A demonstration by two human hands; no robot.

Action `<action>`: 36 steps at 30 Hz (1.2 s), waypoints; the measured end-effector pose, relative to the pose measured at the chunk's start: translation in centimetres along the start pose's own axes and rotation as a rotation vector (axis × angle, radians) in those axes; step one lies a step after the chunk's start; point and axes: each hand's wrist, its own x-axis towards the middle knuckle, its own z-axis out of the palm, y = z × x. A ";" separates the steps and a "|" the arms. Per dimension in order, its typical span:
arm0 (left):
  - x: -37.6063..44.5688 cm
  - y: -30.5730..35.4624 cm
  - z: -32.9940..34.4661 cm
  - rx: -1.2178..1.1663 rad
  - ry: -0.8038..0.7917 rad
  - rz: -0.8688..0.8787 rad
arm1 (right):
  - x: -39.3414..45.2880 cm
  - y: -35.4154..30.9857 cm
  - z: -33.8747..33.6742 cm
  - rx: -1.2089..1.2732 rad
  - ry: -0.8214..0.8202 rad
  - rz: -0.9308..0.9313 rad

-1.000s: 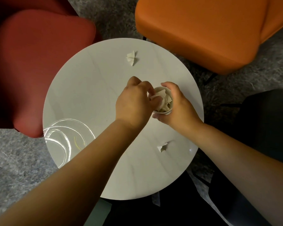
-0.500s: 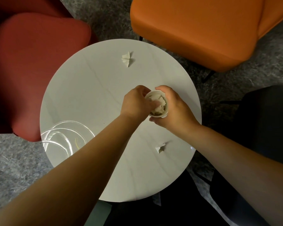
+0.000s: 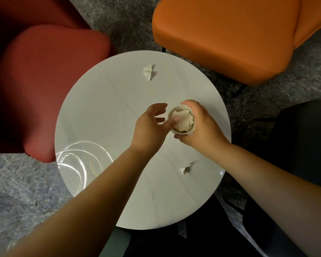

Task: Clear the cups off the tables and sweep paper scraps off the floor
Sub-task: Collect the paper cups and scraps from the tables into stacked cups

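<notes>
While right hand (image 3: 200, 127) fingers wrap cup (image 3: 182, 120) | left hand (image 3: 148, 127) fingers spread, one touching its paper

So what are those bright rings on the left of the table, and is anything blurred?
Head view: the rings are ceiling-light glare mirrored on the glossy table, not an object. The left hand fingertips are motion-blurred at the cup; the right hand is sharp. Wide-angle bending at the edges, dim corners.

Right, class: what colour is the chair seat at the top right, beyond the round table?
Orange chair seat, plain, seen in the head view.
</notes>
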 end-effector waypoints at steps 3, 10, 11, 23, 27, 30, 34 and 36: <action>-1.3 -2.0 -0.1 -0.041 0.144 -0.043 | -0.6 0.3 -0.6 0.009 0.024 -0.018; -5.6 -7.5 4.1 0.269 -0.244 -0.122 | -1.9 0.8 -2.2 -0.013 0.037 0.005; -6.1 -7.9 5.0 0.287 -0.288 -0.111 | -2.0 0.9 -2.2 -0.017 0.036 0.007; -6.5 -9.5 7.7 0.376 -0.185 -0.070 | -2.8 1.7 -2.0 -0.023 0.045 0.012; -5.2 -8.1 5.4 0.226 0.008 -0.186 | -2.5 1.4 -2.1 0.005 0.029 0.006; -3.7 -5.4 3.2 0.082 0.259 -0.142 | -2.0 1.1 -2.0 0.012 0.021 -0.004; -2.8 -0.6 1.4 -0.081 0.414 0.105 | -1.3 1.0 -1.5 0.008 0.019 -0.016; -2.8 1.2 1.4 -0.075 0.365 0.198 | -0.9 1.0 -1.1 0.017 0.022 -0.023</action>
